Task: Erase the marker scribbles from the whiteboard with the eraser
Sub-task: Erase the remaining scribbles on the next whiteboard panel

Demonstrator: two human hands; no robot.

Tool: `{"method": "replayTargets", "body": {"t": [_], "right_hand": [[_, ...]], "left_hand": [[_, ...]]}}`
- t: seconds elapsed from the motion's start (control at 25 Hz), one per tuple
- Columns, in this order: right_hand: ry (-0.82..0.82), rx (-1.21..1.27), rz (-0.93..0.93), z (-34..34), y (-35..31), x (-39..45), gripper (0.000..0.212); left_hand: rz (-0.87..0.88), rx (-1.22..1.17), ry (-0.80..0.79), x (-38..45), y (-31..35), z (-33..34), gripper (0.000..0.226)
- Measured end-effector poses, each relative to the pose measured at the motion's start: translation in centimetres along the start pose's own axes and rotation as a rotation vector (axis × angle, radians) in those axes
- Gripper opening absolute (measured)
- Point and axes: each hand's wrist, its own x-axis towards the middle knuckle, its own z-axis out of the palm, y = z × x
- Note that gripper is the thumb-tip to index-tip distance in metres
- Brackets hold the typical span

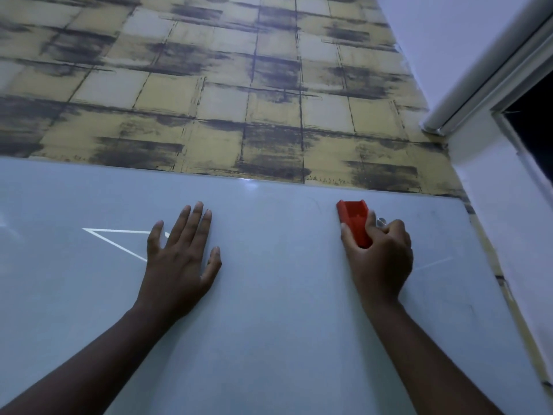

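Head view looks along two bare forearms that reach from the bottom edge up across the whiteboard (pixel 269 324), a pale grey-blue glossy sheet that fills the lower half of the picture. Nearest on the board, the left hand (pixel 179 265) lies palm down and flat, its fingers straight and slightly spread and its thumb out to the side; its grip is wide and holds nothing. White reflected lines (pixel 113 242) forming part of a triangle show on the board just left of that hand and run under its fingers. To the right, level with it, the right hand (pixel 378 259) has its fingers curled round the lower end of a red eraser (pixel 354 220), thumb along the left edge, so its grip is closed round the eraser. The eraser rests against the board near the board's top edge, right of centre, with its upper end free of the hand. Faint grey smudges (pixel 434 214) lie on the board right of the eraser; no clear marker scribbles can be made out. Beyond the board's top edge is wallpaper (pixel 209 100) in yellow and dark squares. Right of the board stand a white wall (pixel 508 220) and a rolled white blind (pixel 478 76).
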Motion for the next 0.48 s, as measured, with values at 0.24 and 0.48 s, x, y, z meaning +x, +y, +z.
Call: {"method": "replayTargets", "body": {"t": [0.24, 0.48], "right_hand": [[0.003, 0.06, -0.013, 4.0, -9.0, -1.1, 0.05], [-0.131, 0.201, -0.372, 6.1, -18.2, -4.1, 0.061]], "left_hand": [[-0.006, -0.029, 0.009, -0.2, 0.0, 0.7, 0.071], [0.003, 0.005, 0.015, 0.0, -0.3, 0.7, 0.075]]}}
